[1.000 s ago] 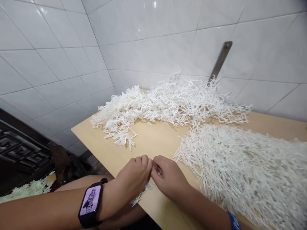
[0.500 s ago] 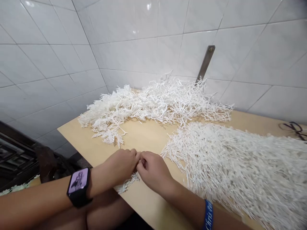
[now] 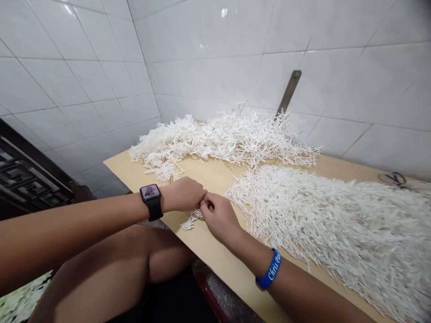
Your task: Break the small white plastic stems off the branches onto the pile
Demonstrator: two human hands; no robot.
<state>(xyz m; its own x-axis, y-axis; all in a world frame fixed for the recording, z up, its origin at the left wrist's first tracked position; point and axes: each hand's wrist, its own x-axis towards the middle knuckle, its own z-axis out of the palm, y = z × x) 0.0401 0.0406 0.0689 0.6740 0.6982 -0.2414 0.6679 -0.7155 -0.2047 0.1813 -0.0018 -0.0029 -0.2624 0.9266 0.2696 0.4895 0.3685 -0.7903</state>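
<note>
My left hand (image 3: 183, 194) and my right hand (image 3: 218, 217) meet over the light wooden table (image 3: 141, 165), fingers pinched together. Between them they hold a small white branching sprig (image 3: 191, 220), which trails down and left from under my fingers. Its held end is hidden by my fingertips. Behind my hands lies a loose heap of white branching sprigs (image 3: 222, 139). Right of my right hand spreads a dense mat of similar white sprigs (image 3: 330, 229), its edge close to my right hand.
White glazed wall tiles (image 3: 77, 80) rise behind the table, with a metal strap (image 3: 288, 92) fixed to them. Dark scissors (image 3: 393, 178) lie at the far right. A dark metal grille (image 3: 27, 179) stands left. My bare knee (image 3: 117, 255) sits below the table edge.
My view has swung, and both hands have moved further onto the table, away from its front edge. The sprig remains pinched between them. The heaps look unmoved.
</note>
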